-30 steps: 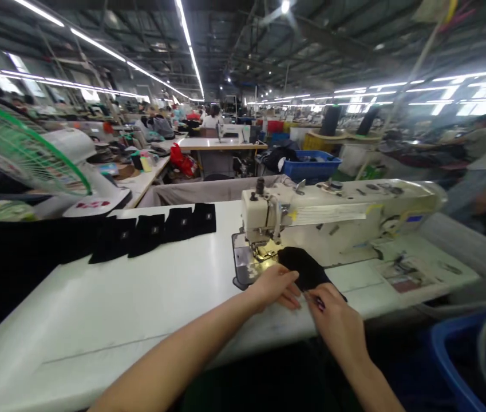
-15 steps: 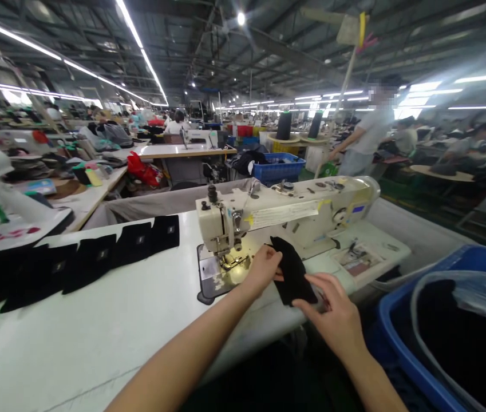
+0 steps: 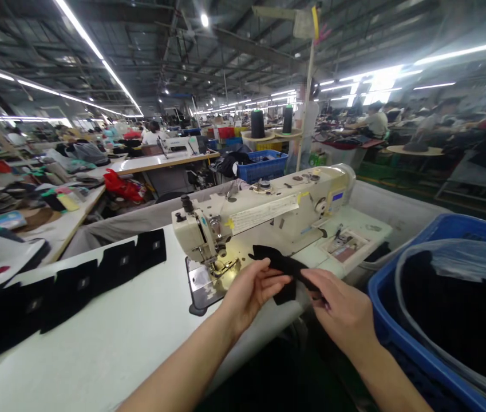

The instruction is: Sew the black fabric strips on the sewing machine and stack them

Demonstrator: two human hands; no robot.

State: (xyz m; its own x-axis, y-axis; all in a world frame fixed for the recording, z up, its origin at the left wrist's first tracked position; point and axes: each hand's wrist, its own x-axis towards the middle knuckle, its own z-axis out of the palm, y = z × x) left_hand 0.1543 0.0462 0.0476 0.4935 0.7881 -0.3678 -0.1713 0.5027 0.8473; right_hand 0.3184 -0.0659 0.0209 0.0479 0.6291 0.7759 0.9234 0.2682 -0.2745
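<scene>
The white table (image 3: 109,320) spreads widest, with the sewing machine (image 3: 264,191) standing across its far right part. A blue tub (image 3: 466,232), dark inside, sits to the right, near the table's end. A row of black pieces (image 3: 114,263) lies overlapping on the table's left. The right hand (image 3: 346,312) pinches the near end of a black cloth (image 3: 283,263) — folded, in front of the machine, right of its needle area. The left hand (image 3: 251,289) touches that cloth, fingers partly spread; whether it grips, I cannot tell. A paper strip (image 3: 264,216) crosses the machine's side — smaller still, pale labels (image 3: 124,260) mark the row's pieces.
</scene>
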